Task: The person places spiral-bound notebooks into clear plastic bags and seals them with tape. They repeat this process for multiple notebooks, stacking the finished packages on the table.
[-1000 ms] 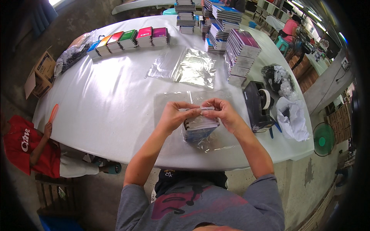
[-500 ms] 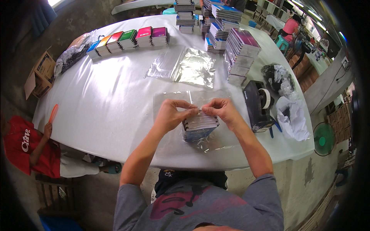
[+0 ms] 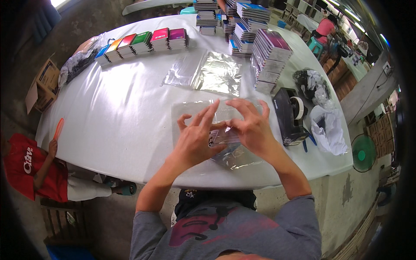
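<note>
A small stack of spiral notebooks lies in front of me, partly hidden by my hands. Clear plastic film spreads under the stack and partly covers it. My left hand is at the stack's left side with its fingers spread. Opposite it, my right hand has fingers stretched out, its thumb side against the top of the stack. The fingertips of both hands come close together over the film there; exact contact is hard to make out.
A black tape dispenser stands at right, with blue-handled scissors and crumpled plastic bags. Beyond lie clear plastic sheets, a tall notebook stack and a row of coloured notebooks. At left, a person in red holds an orange object.
Both hands have gone from pinching the film above the stack to spread fingers. They now cover more of the notebooks.
</note>
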